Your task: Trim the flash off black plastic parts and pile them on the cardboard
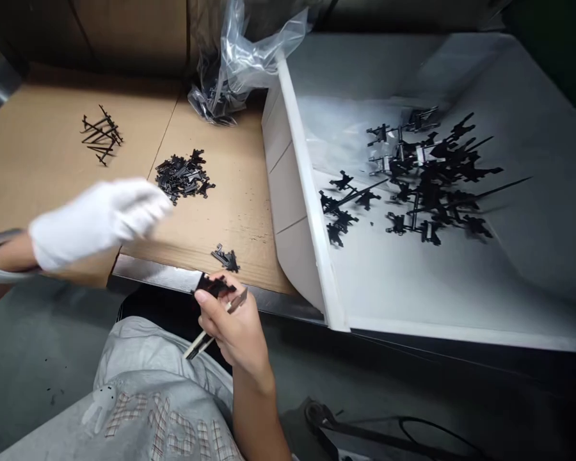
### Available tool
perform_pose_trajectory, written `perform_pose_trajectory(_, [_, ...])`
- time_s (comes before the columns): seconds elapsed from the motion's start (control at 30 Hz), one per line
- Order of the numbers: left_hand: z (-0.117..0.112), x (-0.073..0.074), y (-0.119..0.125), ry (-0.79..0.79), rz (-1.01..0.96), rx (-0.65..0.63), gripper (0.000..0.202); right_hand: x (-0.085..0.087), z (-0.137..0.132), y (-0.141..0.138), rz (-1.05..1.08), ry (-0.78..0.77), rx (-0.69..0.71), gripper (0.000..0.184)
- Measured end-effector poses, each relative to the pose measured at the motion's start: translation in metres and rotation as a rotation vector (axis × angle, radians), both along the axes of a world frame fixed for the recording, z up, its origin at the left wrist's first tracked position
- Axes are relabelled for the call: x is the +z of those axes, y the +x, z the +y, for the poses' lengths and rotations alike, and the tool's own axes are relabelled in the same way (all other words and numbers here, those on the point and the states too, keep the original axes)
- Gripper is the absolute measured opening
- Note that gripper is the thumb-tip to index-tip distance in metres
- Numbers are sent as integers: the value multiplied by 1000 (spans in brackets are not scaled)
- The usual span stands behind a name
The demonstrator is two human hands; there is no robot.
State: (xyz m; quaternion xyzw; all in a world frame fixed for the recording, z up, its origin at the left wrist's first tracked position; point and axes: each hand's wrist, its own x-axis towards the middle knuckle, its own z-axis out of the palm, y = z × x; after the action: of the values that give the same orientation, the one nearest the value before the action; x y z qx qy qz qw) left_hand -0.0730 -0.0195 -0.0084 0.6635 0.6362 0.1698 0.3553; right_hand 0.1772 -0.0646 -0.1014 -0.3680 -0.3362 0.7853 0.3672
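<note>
My left hand [98, 223] wears a white glove and is blurred by motion above the cardboard sheet [221, 221]. It is nearest to a heap of small black plastic parts [183, 176], and I see nothing in it. My bare right hand [233, 326] grips slim metal tweezers [199, 344] and a black plastic part [214, 285] near the cardboard's front edge. Just beyond sits a small black cluster of parts [225, 258]. A bundle of thin black runners [100, 134] lies further back on the left.
To the right, a white-walled bin [532, 256] holds a scattered mass of black moulded parts [432, 179]. A clear plastic bag [240, 64] lies behind the cardboard, with black parts inside. A metal table edge [158, 272] runs below my hands.
</note>
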Motion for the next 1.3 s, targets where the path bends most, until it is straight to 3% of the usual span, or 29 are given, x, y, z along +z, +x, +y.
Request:
perform_pose_trajectory(0.07, [-6,-8,37,-204,-77,-165,52,6,10,2,-71,21,45,52])
perform_pose_trajectory(0.1, [-6,-12,51,-287,-115,-191,52,10,15,3,-110,39,69,50])
perform_pose_trajectory(0.2, [2,-21,71,-328,-120,-164,46,17,27,9,-223,105,118,43])
perform_pose_trajectory(0.4, [18,-34,62,-404,-213,-24,43,16,42,21,-547,249,52,37])
perform_pose_trajectory(0.53, [22,-45,57,-424,-364,79,48,19,50,22,-819,358,-18,19])
perform_pose_trajectory(0.57, [22,-47,57,-428,-403,82,51,21,51,22,-866,376,-21,19])
perform_pose_trajectory(0.63, [22,-51,56,-445,-485,81,53,25,51,21,-924,396,-12,40])
perform_pose_trajectory(0.7, [21,-54,57,-447,-563,70,57,29,47,22,-953,400,8,60])
perform_pose_trajectory(0.77, [21,-59,58,-439,-643,50,64,31,38,23,-957,395,3,66])
perform_pose_trajectory(0.9, [20,-73,63,-482,-770,8,74,33,19,26,-884,409,-92,49])
perform_pose_trajectory(1.03, [12,-87,68,-561,-919,-3,67,30,11,27,-807,550,-44,37])
perform_pose_trajectory(1.17, [3,-93,69,-590,-1014,-20,67,25,13,26,-845,787,15,42])
perform_pose_trajectory(1.3, [-2,-93,68,-628,-1089,-68,68,23,15,24,-887,880,44,49])
